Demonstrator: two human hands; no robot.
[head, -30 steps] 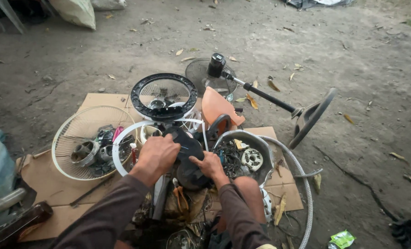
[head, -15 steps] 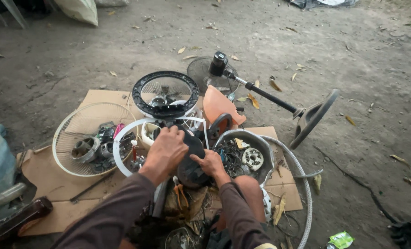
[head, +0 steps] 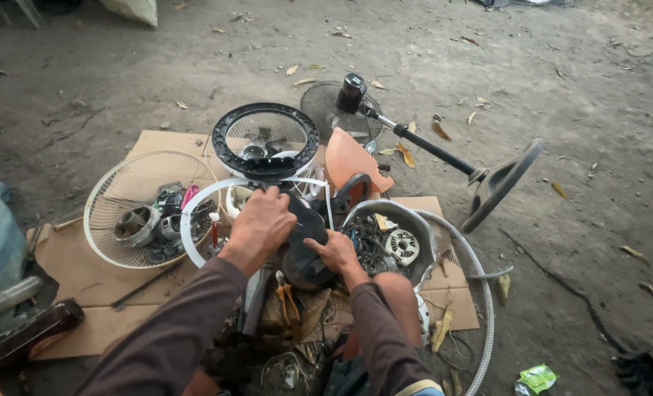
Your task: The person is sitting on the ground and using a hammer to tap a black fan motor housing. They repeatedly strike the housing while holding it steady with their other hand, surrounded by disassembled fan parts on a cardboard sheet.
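Directly beneath both sets of fingers sat the dark round motor housing (head: 304, 253), its long axis running toward the person. Left hand (head: 262, 220) lay curled over its upper left edge, slightly nearer; right hand (head: 335, 251) pressed its right side, fingers together, against it.

Crumpled green wrapper (head: 537, 378) lies on dirt, lower right.
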